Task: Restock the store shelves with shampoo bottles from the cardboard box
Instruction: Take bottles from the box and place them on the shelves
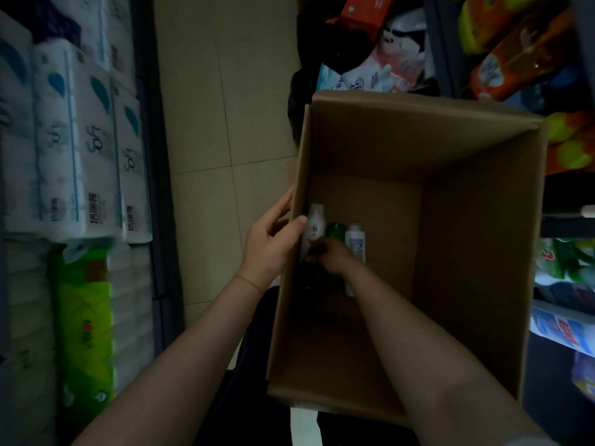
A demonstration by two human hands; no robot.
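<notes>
Cardboard box (450,149), smooth white bottles (315,223)

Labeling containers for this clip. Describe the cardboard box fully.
The box is plain brown corrugated cardboard, tall, open-topped, nearly empty. It stands on the aisle floor between shelves. Three bottles sit at its bottom left: a white bottle, a green bottle and another white one. The left hand grips its left wall at the rim, thumb inside; the right hand reaches down among the bottles.
</notes>
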